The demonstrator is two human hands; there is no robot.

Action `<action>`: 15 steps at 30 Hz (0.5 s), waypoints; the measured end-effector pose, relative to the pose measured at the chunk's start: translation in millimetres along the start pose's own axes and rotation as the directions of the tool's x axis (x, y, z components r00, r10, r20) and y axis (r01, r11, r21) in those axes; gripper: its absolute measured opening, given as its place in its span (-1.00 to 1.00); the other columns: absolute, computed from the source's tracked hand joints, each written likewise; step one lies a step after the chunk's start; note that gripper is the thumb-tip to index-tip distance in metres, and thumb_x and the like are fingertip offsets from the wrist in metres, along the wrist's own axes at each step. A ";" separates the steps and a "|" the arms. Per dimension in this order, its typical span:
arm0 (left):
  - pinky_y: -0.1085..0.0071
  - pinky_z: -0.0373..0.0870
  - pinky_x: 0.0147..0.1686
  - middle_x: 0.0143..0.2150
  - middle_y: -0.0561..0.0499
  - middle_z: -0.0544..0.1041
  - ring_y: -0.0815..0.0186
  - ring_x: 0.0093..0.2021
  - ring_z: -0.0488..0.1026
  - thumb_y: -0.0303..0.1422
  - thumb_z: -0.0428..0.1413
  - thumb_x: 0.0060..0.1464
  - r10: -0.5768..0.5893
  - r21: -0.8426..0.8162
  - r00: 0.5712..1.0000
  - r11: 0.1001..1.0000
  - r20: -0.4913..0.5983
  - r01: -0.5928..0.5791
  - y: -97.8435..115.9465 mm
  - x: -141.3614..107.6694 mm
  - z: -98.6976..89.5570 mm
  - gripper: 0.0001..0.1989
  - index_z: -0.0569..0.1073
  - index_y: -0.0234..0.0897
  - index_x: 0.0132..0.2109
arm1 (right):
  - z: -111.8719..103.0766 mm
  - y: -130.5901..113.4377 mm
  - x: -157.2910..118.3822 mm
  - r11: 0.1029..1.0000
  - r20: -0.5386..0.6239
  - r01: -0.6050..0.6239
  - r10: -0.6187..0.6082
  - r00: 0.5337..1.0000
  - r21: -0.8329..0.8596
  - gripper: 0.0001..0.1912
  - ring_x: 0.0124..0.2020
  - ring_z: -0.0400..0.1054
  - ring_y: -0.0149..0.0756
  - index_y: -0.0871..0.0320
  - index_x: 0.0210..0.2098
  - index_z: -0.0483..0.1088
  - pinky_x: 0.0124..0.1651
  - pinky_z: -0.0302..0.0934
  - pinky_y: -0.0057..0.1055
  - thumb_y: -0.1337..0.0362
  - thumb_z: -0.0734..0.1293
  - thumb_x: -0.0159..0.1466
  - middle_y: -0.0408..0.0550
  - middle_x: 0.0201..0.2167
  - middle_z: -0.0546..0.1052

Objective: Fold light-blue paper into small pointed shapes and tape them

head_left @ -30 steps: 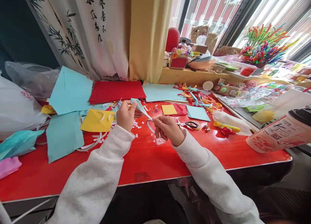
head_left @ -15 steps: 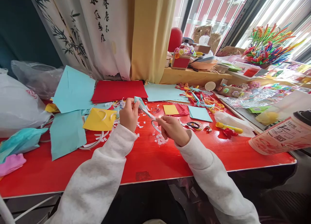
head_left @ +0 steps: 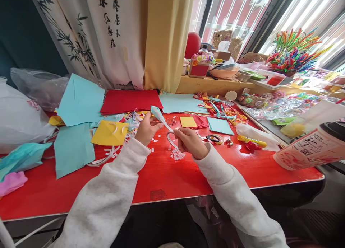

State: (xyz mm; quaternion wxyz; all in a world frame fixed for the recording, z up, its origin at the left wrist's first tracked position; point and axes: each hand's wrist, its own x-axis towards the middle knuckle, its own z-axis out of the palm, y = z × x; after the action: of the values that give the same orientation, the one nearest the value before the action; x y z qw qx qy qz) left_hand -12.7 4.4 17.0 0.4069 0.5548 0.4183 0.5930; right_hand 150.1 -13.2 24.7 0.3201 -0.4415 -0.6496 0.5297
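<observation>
A narrow light-blue and white paper strip (head_left: pixel 161 117) slants in the air over the middle of the table, its wider blue end up and to the left. My right hand (head_left: pixel 191 141) pinches its lower end, and a thin white curl (head_left: pixel 171 142) hangs in a loop beside those fingers. My left hand (head_left: pixel 148 129) is beside the strip's upper part with its fingers apart; whether a fingertip touches the strip is unclear.
On the red table (head_left: pixel 172 179) lie blue sheets (head_left: pixel 74 147), a yellow sheet (head_left: pixel 109 132), red paper (head_left: pixel 132 100), small yellow (head_left: pixel 188 122) and blue squares (head_left: pixel 220 126), scissors (head_left: pixel 212 137) and a yellow marker (head_left: pixel 252 141). A paper cup (head_left: pixel 304 149) stands at the right.
My left fingers have come off the strip's blue upper end and spread, sitting slightly lower. My right hand still pinches the lower end. The camera view has shifted slightly.
</observation>
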 end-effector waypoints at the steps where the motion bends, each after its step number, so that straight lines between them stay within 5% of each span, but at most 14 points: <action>1: 0.33 0.34 -0.21 -0.30 0.01 0.43 0.34 -0.29 0.41 -0.41 0.11 -0.21 0.014 0.012 1.000 1.000 -0.010 -0.014 -2.0 0.5 0.2 -0.65 0.27 -0.29 -0.19 | 0.3 -0.4 -0.3 1.000 0.004 -0.002 0.002 1.000 0.006 -0.68 -0.88 -0.11 -0.61 0.18 -0.55 0.11 -0.81 -0.22 -0.64 0.05 0.10 0.14 -0.26 -0.92 0.21; 15: 0.30 0.39 -0.29 -0.29 -0.02 0.43 0.27 -0.33 0.43 -0.33 0.09 -0.16 -0.043 0.165 0.997 0.985 -0.062 0.053 -13.8 -0.7 2.6 -0.78 0.36 -0.27 -0.27 | -0.9 -7.6 -4.1 0.993 -0.034 0.089 -0.087 0.996 0.076 -0.68 -0.88 -0.15 -0.59 0.15 -0.54 0.07 -0.80 -0.24 -0.62 0.05 0.08 0.17 -0.30 -0.92 0.18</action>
State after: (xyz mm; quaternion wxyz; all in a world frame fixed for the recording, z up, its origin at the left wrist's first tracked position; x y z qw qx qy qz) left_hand -9.8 8.2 3.7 0.3608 0.5593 0.4913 0.5619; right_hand 150.8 -16.9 32.5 0.3702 -0.4078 -0.6423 0.5330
